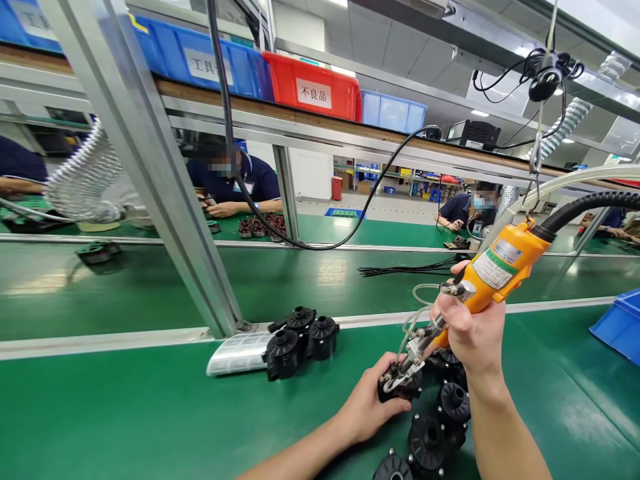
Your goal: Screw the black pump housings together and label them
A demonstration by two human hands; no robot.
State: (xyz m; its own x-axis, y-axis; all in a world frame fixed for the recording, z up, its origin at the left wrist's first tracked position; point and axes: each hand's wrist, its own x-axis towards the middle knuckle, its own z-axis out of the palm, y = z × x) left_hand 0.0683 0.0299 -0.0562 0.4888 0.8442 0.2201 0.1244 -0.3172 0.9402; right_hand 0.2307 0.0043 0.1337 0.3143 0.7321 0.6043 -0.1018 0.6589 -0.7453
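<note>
My right hand is wrapped round an orange electric screwdriver that hangs from a black hose and a cord. Its metal tip points down-left onto a small black plastic part. My left hand grips that black part from the left and holds it on the green bench. Several more black round parts lie close by, under and between my forearms.
A cluster of black parts sits by a slanted aluminium post. A blue bin stands at the right edge. Beyond the green conveyor belt, people in dark shirts work at the far bench. Blue and red bins line the shelf above.
</note>
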